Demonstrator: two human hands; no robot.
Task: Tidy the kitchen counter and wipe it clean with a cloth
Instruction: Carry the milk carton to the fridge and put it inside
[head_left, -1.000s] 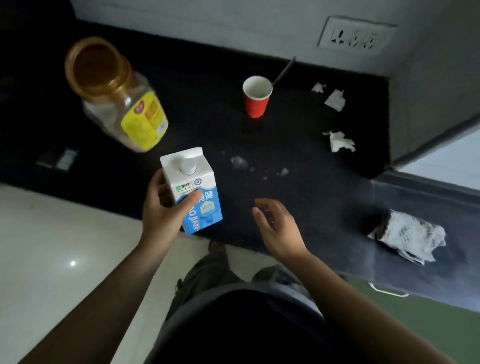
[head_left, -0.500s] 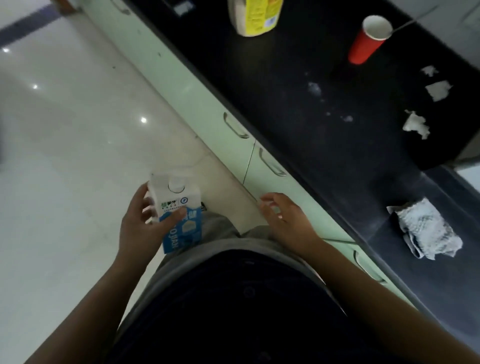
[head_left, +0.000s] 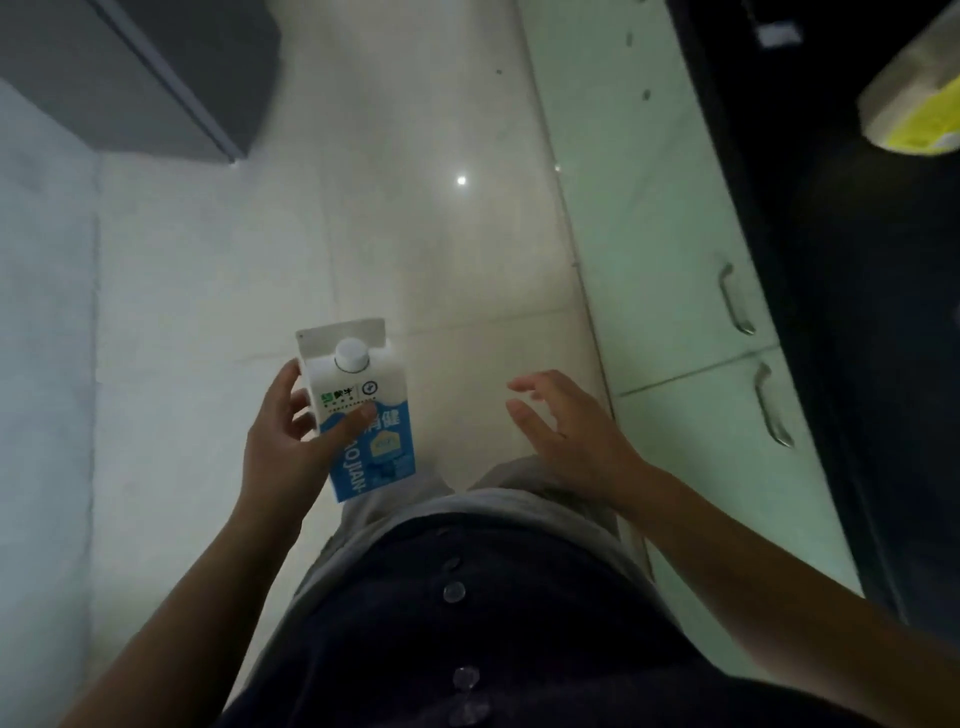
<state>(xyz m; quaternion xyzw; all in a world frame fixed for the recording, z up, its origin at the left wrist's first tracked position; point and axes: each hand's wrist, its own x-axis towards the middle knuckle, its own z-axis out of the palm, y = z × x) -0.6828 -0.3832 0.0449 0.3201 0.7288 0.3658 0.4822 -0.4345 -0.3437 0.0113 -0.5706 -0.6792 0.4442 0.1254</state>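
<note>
Risk lay mostly with the carton (head_left: 382, 447). The left grip (head_left: 280, 452) clasped it from the side, thumb across the front and fingers behind. It was upright over the floor (head_left: 415, 208), well apart from the bench (head_left: 857, 338). Only one grip held it, at about mid-height. If the carton was damp or heavy, it could have slid down and dropped onto the tiles, and a loose cap (head_left: 351, 355) would then have let the contents spill. The cap looked seated, though how tight it was could not be told.

The right grip (head_left: 571, 441) hung released, fingers spread and holding nothing, near the cabinet (head_left: 649, 208). A careless swing could have knocked it against a handle (head_left: 733, 299). The head faced the floor, so the bench sat at the frame's edge and whatever remained to be tidied there went largely unwatched. Motion smear made fine detail unsure.

Counted:
- one carton with one cap
- one jar (head_left: 914, 104) on the bench, cropped by the frame
- two handles on the cabinet
- two grips, one loaded and one free
- one grey unit (head_left: 130, 78) at the upper left
- one small pale item (head_left: 779, 34) on the bench, too blurred to name

No cloth showed.
</note>
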